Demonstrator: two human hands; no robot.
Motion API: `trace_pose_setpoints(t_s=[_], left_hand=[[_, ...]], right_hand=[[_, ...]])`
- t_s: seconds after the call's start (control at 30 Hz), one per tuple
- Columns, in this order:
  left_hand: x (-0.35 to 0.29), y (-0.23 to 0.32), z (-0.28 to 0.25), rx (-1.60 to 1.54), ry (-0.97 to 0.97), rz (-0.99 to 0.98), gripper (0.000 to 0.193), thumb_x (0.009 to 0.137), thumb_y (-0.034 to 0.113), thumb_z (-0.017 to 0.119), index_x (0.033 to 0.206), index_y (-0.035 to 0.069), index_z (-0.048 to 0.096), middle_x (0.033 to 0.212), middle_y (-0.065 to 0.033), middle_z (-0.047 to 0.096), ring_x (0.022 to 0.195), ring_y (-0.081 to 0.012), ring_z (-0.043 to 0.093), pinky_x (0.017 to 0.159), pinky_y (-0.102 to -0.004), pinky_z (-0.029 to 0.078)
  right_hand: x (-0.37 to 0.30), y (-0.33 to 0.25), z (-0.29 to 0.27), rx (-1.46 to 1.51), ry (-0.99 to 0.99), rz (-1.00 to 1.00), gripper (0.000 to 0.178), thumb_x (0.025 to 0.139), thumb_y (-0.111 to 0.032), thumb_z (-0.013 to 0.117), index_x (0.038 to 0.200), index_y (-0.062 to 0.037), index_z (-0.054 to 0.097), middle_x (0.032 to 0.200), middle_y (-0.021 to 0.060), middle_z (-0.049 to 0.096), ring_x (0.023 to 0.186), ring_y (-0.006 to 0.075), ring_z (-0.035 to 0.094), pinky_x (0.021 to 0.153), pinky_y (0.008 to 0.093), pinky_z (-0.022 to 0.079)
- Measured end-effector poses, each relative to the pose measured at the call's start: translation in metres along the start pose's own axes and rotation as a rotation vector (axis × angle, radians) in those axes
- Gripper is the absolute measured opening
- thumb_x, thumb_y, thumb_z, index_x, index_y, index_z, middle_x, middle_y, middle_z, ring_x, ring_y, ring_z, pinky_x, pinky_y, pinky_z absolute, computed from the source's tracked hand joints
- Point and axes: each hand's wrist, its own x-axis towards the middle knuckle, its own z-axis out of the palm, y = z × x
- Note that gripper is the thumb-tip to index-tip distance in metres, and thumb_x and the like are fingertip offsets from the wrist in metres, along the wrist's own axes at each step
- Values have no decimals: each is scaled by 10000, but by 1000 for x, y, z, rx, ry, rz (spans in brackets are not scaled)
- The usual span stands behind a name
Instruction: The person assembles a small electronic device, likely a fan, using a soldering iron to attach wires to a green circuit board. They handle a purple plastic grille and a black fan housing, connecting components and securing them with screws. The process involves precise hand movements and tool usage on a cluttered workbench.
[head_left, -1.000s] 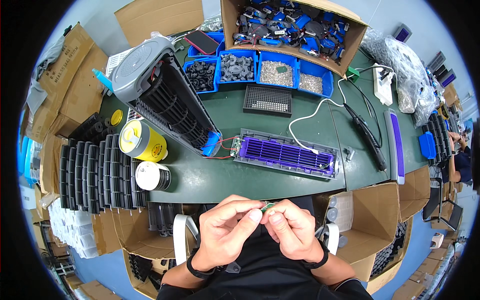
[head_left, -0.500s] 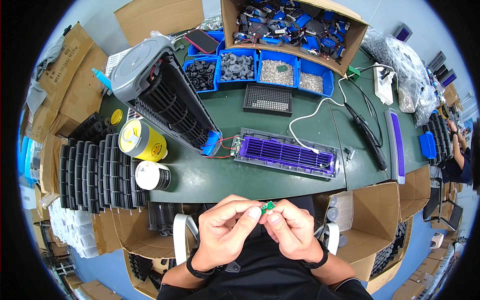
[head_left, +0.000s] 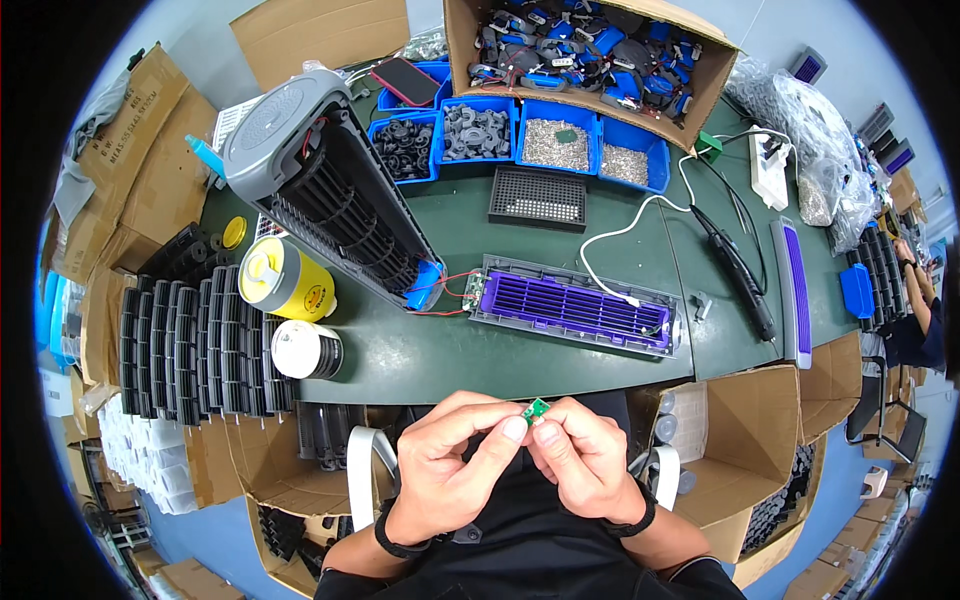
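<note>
A small green circuit board (head_left: 536, 408) is pinched between my two hands, in front of the table's near edge. My left hand (head_left: 456, 462) grips its left side between thumb and forefinger. The thumb and fingers of my right hand (head_left: 583, 462) close on its right side, covering part of it. Beyond them a grey fan panel with a purple grille (head_left: 575, 312) lies on the table. Red wires run from the panel's left end to a tilted grey tower fan housing (head_left: 345, 195) with a black cylindrical fan wheel inside.
Blue bins (head_left: 475, 133) of small parts line the back, below a carton (head_left: 715, 70) of blue and grey parts. An electric screwdriver (head_left: 738, 280) lies right. A yellow canister (head_left: 290, 282), a white-topped tub (head_left: 305, 350) and stacked black fan wheels (head_left: 200, 350) stand left. A co-worker's arm (head_left: 915, 285) shows far right.
The green board has tilted slightly between my fingertips. My hands have otherwise hardly moved, and the things on the table stay as they were.
</note>
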Motion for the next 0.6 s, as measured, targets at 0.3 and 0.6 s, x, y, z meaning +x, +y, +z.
trace_pose_setpoints(t_s=[0.3,0.6], left_hand=[[0,1,5,1,45,-35,256,980,-35,745,1235,-31,769,1137,-159,757,997,-184,738,875,-290,590],[-1,-1,3,135,46,80,277,953,-105,738,1227,-65,748,1162,-176,731,979,-192,741,852,-294,611]], right_hand=[[0,3,-1,-21,-9,-3,190,1115,-126,586,1064,30,681,708,49,623,595,92,581,552,270,456],[2,0,-1,-54,8,-20,164,1103,-96,595,1034,30,672,735,54,636,605,97,581,556,272,456]])
